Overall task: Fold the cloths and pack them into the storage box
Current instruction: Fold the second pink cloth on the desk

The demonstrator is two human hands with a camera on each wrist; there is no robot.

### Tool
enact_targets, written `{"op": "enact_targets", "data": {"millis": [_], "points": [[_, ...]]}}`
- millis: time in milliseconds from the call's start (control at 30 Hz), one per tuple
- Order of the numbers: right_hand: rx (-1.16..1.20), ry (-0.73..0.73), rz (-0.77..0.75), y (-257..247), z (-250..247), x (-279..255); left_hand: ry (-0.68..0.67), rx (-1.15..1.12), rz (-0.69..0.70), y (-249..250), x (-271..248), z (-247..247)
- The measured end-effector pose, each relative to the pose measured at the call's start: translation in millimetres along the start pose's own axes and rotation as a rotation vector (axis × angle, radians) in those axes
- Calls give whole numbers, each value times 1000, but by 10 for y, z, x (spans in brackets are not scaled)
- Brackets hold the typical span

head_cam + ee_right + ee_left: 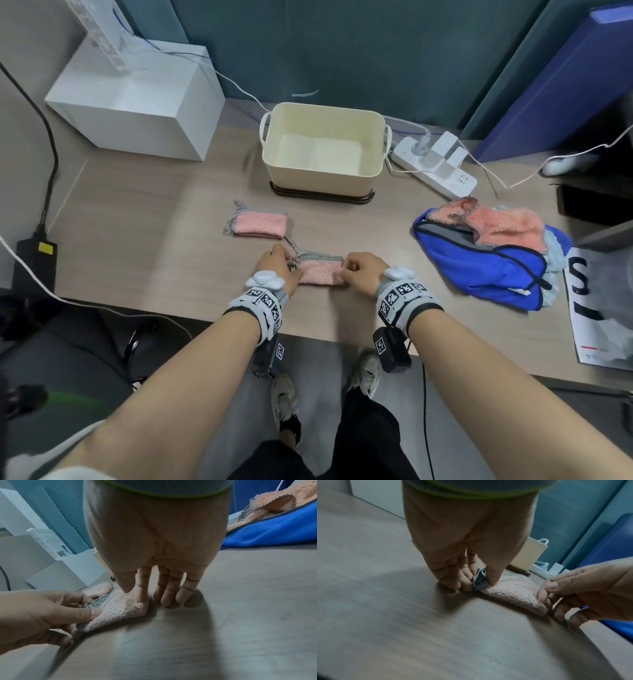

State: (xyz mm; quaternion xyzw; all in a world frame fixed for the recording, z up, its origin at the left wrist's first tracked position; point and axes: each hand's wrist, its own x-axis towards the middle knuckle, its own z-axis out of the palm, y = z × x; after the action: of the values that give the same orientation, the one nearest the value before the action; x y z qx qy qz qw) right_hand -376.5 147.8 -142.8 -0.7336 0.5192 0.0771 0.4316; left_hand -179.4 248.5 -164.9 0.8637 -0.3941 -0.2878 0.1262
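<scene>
A folded pink cloth (320,272) with a checked edge lies near the table's front edge, between my hands. My left hand (279,265) pinches its left end at the checked trim (480,580). My right hand (359,272) pinches the right end between thumb and forefinger (137,595). Another folded pink cloth (260,223) lies just beyond, to the left. The cream storage box (323,150) stands empty at the back of the table. More pink and orange cloths (503,222) spill from a blue bag (479,265) on the right.
A white box (137,102) sits at the back left. A white power strip (435,164) with plugs and cables lies right of the storage box. A black power brick (34,263) rests at the left edge, and a printed sheet (592,308) at the far right.
</scene>
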Motion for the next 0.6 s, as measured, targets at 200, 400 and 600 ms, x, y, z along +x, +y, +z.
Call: {"op": "enact_targets", "data": {"millis": [200, 400, 600], "points": [[84, 93, 43, -152, 53, 115, -24, -2, 50, -89, 26, -68], [97, 30, 14, -593, 349, 234, 34, -45, -69, -514, 57, -367], [86, 1, -8, -1162, 717, 401, 90, -29, -188, -1037, 170, -732]]}}
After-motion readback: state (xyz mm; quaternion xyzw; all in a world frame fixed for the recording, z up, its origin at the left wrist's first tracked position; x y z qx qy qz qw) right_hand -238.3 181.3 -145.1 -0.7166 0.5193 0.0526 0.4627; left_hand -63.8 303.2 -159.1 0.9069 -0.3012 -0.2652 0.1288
